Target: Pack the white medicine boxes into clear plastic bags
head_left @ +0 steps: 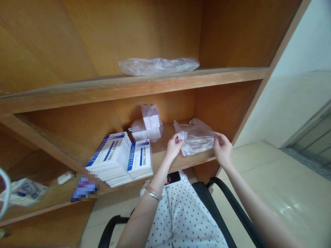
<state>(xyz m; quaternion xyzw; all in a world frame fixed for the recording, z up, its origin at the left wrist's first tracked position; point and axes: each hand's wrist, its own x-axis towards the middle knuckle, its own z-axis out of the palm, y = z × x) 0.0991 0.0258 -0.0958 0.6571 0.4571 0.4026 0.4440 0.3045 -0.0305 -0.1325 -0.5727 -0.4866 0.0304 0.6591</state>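
Observation:
A clear plastic bag (198, 137) lies on the lower shelf, stretched between my two hands. My left hand (174, 146) pinches its bunched left edge. The right edge is between the closed fingers of my right hand (222, 147). Left of the bag, towards the back, small white boxes (152, 125) sit stacked in thin clear plastic. Nearer me stand a tall pile of blue-and-white printed boxes or booklets (111, 158) and a smaller pile (141, 156) beside it.
Another crumpled plastic bag (159, 66) lies on the upper shelf (144, 82). A wooden divider (57, 144) separates the left compartment, where a white-and-blue pack (24, 191) lies. A phone (172, 178) rests on my lap. Black chair arms (232, 203) flank me.

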